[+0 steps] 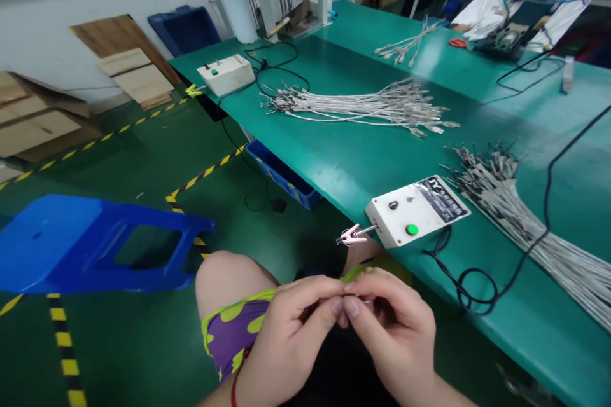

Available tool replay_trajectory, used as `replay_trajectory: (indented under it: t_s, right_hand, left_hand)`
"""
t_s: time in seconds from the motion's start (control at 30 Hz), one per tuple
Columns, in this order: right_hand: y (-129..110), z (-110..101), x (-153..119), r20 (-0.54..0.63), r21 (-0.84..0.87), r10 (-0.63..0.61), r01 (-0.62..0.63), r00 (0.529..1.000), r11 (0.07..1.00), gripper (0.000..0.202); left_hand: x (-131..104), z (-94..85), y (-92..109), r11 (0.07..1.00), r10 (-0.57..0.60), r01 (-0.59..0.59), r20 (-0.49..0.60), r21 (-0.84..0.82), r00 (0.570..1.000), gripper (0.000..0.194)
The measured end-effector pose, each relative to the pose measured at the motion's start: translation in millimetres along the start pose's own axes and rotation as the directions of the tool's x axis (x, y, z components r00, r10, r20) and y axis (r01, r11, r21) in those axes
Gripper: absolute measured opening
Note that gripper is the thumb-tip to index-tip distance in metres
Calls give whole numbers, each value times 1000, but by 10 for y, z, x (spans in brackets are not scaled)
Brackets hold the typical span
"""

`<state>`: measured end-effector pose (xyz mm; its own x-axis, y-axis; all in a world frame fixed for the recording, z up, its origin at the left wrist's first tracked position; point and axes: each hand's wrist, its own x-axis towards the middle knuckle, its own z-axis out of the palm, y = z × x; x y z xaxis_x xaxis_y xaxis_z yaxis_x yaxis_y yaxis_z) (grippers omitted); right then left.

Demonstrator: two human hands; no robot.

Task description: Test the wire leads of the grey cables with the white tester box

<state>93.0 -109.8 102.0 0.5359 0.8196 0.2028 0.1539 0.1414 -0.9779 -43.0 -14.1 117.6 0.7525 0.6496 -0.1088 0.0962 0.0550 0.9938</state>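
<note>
My left hand (pixel 305 318) and my right hand (pixel 394 324) meet fingertip to fingertip above my lap. Both are closed in a pinch on something too small and too covered by the fingers to make out. Just beyond them, at the table's edge, sits a white control box (pixel 403 213) with a green button and a dark label. From its near end sticks out a metal rod carrying a pink clip (pixel 352 235). A large bundle of white cables (pixel 529 210) with stripped dark ends lies to the right of the box.
On the green table (pixel 334 159) lie another cable bundle (pixel 358 105), a second white box (pixel 226 74) and a black cord (pixel 482 308). A blue stool (pixel 62 235) stands at left; a blue bin (pixel 281 172) sits below the table edge. Across the table is another person (pixel 491 3).
</note>
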Motion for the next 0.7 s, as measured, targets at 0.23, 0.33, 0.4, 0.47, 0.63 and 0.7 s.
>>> replay_trajectory:
  t_s: [0.23,0.33,0.4,0.47,0.63,0.7]
  right_hand:
    - [0,-27,3,2,42,-120,120,993,992,25]
    - [20,-39,-7,21,71,-162,160,987,984,30]
    - [34,-44,-13,26,91,-204,201,979,975,33]
    - [45,-47,-15,24,106,-240,236,971,966,35]
    - [59,-54,-13,31,119,-290,285,956,951,38]
    - [59,-57,-14,37,120,-307,301,951,946,39]
  left_hand:
    - [8,12,26,998,60,-61,46,24,997,19]
    - [6,20,35,996,83,-83,44,18,996,20]
    - [0,21,34,996,86,-87,40,22,995,19]
    - [-12,20,33,997,76,-78,41,27,996,18]
    - [-35,28,56,999,45,-46,41,21,998,18]
    - [-39,36,65,999,41,-41,34,13,999,18]
